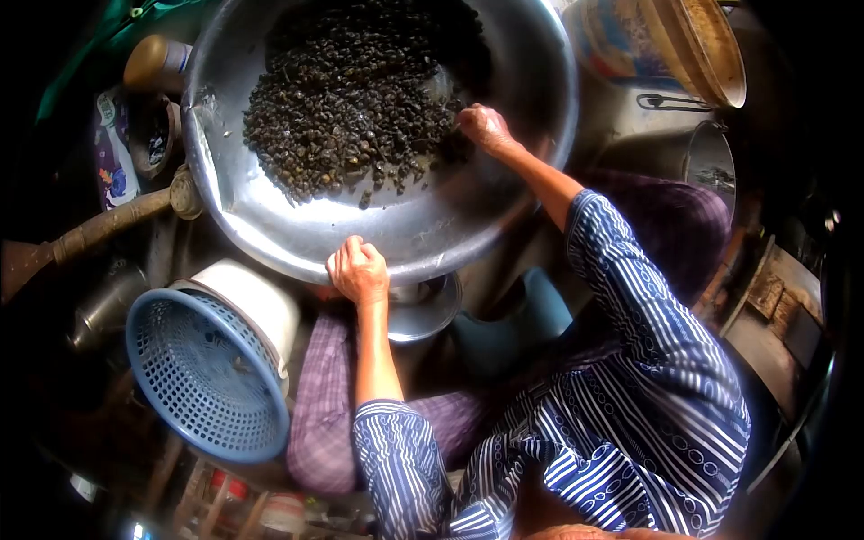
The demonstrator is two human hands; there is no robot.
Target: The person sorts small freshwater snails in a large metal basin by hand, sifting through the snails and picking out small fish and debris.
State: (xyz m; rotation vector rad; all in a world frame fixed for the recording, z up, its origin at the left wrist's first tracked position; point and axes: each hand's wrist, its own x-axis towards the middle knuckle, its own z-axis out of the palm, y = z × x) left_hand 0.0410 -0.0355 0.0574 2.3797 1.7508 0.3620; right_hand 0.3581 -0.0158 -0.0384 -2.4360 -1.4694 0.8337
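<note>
Down low in a dim, cluttered work corner we go, pots and tubs crowding every side. Front and centre, a big round shiny metal basin (432, 225), tilted toward the person, sitting over a smaller steel bowl (427, 310) just under its near rim. Inside the basin, piled in the upper middle, a heap of small dark shell-like bits (351, 108), wet-looking and spreading down toward the bare lower wall. To the lower left, a blue perforated plastic basket (202, 373) lies tipped on its side, nested against a white plastic bucket (261, 301), just beside the basin. Top right, a round woven tray (711, 49) leans on edge. Now the hands: the left hand (360, 270) is curled tight over the basin's near rim, gripping it. The right hand (486, 128) is down at the right edge of the heap, fingers bunched among the pieces; whether it pinches any, I cannot tell.
</note>
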